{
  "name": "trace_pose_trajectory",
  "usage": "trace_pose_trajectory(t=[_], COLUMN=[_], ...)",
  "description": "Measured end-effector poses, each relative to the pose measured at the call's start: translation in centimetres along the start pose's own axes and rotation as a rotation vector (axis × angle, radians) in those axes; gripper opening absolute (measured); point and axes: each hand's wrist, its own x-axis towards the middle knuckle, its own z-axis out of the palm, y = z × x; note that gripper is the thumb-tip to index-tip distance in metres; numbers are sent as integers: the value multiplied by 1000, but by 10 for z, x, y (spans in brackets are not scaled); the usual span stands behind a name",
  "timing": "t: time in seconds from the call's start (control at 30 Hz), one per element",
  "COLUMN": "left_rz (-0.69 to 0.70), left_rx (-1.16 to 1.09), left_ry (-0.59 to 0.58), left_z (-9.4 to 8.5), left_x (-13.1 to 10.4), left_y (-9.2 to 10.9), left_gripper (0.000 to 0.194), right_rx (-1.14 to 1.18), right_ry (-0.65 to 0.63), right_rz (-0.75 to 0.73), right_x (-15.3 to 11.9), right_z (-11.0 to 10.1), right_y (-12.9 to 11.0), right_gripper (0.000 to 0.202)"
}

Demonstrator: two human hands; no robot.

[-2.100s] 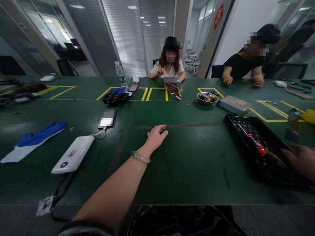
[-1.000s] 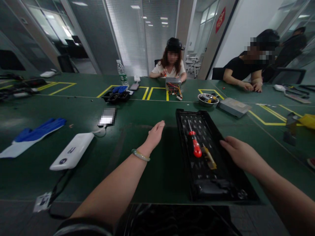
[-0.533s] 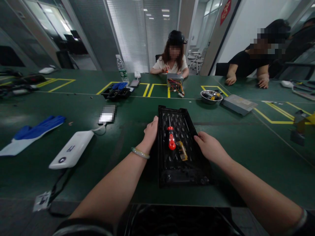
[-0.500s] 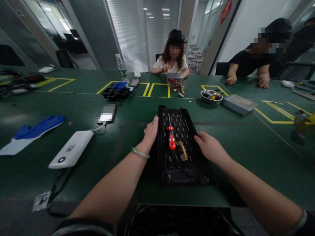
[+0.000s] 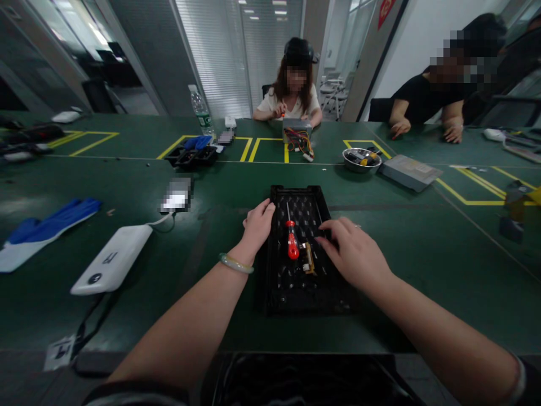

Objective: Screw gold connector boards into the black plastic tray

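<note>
A black tray-like case (image 5: 296, 301) lies on the green table in front of me. Inside it are a red and black screwdriver (image 5: 291, 242), its shaft pointing away from me, and a small brownish-gold part (image 5: 309, 259) to the screwdriver's right. My left hand (image 5: 257, 228) grips the upper left edge of the case. Over the right edge hangs my right hand (image 5: 353, 248), thumb and fingers apart, with nothing between them.
A white power bank (image 5: 112, 259) with a cable and a blue-white glove (image 5: 51, 228) lie left. Farther off are a black tray (image 5: 192, 158), bottle (image 5: 200, 110), metal bowl (image 5: 361, 160) and grey metal box (image 5: 409, 172). Two people sit across the table.
My right hand has let go of the case's right edge and moved left over it, fingers opened. The case now lies flatter on the table. The camera view has shifted slightly.
</note>
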Motion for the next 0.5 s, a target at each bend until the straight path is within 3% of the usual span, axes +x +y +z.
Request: trace_pose_trajectory(t=[0.1,0.17,0.33,0.5], left_rz=[-47,-58,-58,-44], left_rx=[-18,-24,-18,6], left_ry=[8,11,-1,-7], left_z=[-1,-1,0,1], left_x=[-1,-2,0,1], left_y=[4,5,5,3], left_gripper=[48,48,49,50], right_rx=[58,73,18,32], right_ry=[-208,-324,-393,-434], right_rz=[-428,-562,-710,-677], right_x=[-10,-13,-10,-9], right_z=[-3,3,24,21], right_y=[-25,-39,-57,-60], right_gripper=[20,20,20,15])
